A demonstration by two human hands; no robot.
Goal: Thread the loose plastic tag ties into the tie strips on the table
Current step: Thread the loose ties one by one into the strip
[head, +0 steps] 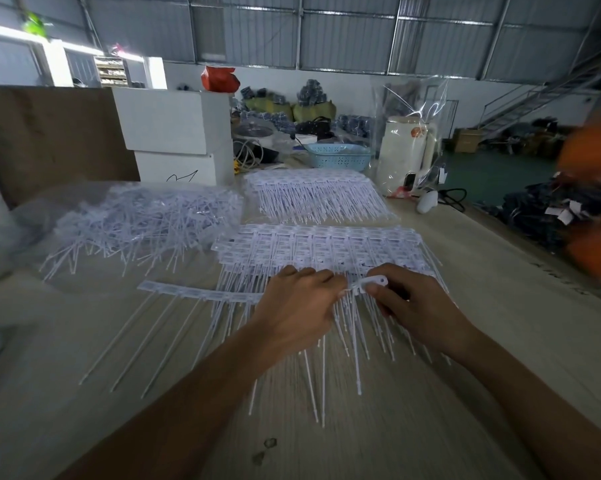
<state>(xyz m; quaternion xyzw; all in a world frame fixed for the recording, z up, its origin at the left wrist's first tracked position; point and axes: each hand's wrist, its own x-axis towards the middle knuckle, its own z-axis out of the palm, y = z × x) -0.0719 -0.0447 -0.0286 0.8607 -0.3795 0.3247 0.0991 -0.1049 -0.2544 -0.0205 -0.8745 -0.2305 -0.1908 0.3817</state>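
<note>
On the desk, loose tag ties heap at ten o'clock; the left hand has its grip clamped on a tie strip, the right hand pinches a white tag at centre

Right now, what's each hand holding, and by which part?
The right hand pinches a white plastic tag tie at its flat head. The left hand grips the tie strip at its right end; its fingertips are hidden.

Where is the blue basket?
In the head view, the blue basket sits at the table's far end, right of the white boxes, behind the farthest tie strips.
</note>
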